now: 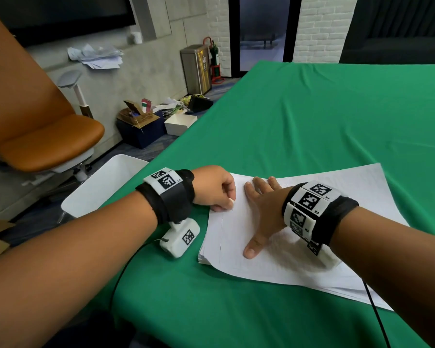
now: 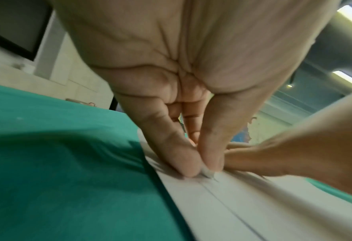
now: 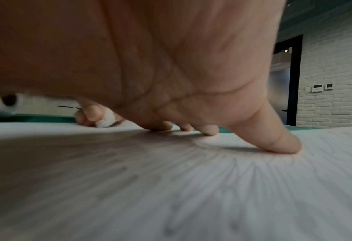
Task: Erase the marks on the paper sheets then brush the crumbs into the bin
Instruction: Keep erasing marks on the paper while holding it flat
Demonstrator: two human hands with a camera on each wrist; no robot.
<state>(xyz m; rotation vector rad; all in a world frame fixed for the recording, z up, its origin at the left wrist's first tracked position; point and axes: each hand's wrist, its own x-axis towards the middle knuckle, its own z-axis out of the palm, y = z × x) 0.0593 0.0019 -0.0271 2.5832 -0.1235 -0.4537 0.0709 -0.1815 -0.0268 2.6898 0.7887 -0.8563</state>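
Note:
A stack of white paper sheets (image 1: 312, 247) lies on the green tablecloth (image 1: 312, 116). My left hand (image 1: 216, 189) pinches a small white eraser (image 1: 232, 200) and holds its tip on the top sheet near the left edge; the eraser (image 3: 105, 121) also shows in the right wrist view. A thin pencil line (image 2: 228, 200) runs along the sheet toward the left hand's fingertips (image 2: 188, 169). My right hand (image 1: 261, 209) lies flat on the paper (image 3: 170, 187) with fingers spread, its thumb (image 3: 273, 138) pressing down. A white bin (image 1: 98, 189) stands on the floor by the table's left edge.
An orange office chair (image 1: 43, 136) stands to the left. Boxes and clutter (image 1: 146, 121) sit on the floor farther back, with a steel trash can (image 1: 196, 69) by the wall. A black cable (image 1: 377, 315) runs from my right wrist over the paper.

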